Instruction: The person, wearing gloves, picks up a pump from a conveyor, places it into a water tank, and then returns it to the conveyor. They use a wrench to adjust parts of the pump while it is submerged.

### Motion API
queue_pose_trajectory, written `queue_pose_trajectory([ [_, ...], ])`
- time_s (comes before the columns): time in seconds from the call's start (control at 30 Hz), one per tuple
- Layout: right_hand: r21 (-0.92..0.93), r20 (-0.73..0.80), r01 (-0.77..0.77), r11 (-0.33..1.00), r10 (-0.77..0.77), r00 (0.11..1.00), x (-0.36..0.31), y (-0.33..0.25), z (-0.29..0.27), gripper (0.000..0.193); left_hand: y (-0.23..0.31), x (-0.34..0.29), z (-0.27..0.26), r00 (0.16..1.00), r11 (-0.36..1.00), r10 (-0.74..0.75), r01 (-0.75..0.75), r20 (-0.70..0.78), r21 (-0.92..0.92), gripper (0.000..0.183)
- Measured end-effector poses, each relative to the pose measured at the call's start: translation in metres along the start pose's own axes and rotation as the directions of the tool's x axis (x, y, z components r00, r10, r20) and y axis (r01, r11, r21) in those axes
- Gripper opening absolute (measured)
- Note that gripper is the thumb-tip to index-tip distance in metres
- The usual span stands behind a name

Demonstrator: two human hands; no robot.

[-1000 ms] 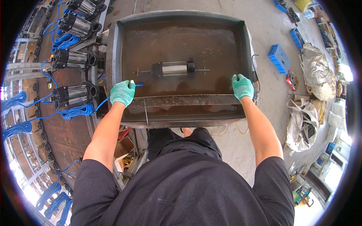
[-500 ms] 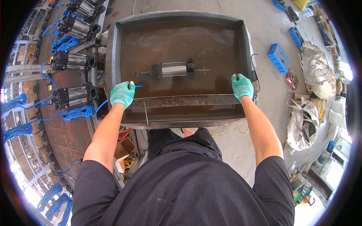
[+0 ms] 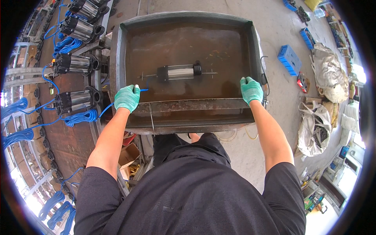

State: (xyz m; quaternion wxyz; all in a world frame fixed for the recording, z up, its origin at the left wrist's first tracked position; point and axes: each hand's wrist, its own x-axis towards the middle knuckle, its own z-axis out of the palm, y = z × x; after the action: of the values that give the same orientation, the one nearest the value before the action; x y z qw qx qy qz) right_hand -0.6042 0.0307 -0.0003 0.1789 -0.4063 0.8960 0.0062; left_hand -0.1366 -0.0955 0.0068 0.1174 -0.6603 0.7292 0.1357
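A wide metal tank [image 3: 119, 58] of murky brown water stands before me. In it lies a submersible pump [image 3: 180, 72], silver-bodied with black ends, a thin rod projecting at either side. Along the near part runs a rusty crossbar [image 3: 192, 104]. My left hand [image 3: 127, 97], in a green glove, is closed at the crossbar's left end by the tank wall; a blue cable [image 3: 144, 89] comes out beside it toward the pump. My right hand [image 3: 251, 90], gloved alike, is closed at the right end by the opposite wall. What the fingers of each hand grip is hidden.
More pumps [image 3: 72, 102] with coiled blue cables [image 3: 80, 117] line a rack at the left. On the floor at right are a blue crate [image 3: 289, 60] and pale sacks [image 3: 329, 68]. A cardboard box [image 3: 128, 155] sits below the tank at left.
Both hands and the pump keep their places. Only the reflections and ripples on the water have shifted slightly.
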Motion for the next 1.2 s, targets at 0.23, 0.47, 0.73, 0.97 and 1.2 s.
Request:
queue_pose_trajectory([
  [0.23,0.002,-0.010,0.004,1.000,-0.004,1.000,0.001,0.001,0.001,0.040,0.000,0.000,0.000,1.000,1.000,0.003,-0.003,-0.011,-0.002,0.045],
  [0.47,-0.009,-0.009,0.005,1.000,-0.005,1.000,0.001,0.001,0.000,0.040,0.000,-0.001,-0.001,1.000,1.000,0.007,-0.007,-0.006,-0.011,0.045],
  [0.73,-0.019,0.001,0.020,1.000,-0.020,1.000,-0.001,-0.003,-0.002,0.043,0.000,-0.002,-0.003,0.999,1.000,0.015,-0.016,-0.034,-0.023,0.039],
  [0.97,-0.014,0.018,0.002,1.000,-0.002,1.000,-0.001,-0.003,-0.005,0.043,-0.001,-0.003,-0.004,0.999,0.993,0.004,0.000,0.040,-0.116,0.034],
  [1.2,0.022,0.018,-0.029,0.999,0.029,0.999,-0.001,0.003,-0.005,0.041,0.044,0.020,0.016,0.969,0.829,0.197,-0.246,-0.149,-0.503,0.019],
])
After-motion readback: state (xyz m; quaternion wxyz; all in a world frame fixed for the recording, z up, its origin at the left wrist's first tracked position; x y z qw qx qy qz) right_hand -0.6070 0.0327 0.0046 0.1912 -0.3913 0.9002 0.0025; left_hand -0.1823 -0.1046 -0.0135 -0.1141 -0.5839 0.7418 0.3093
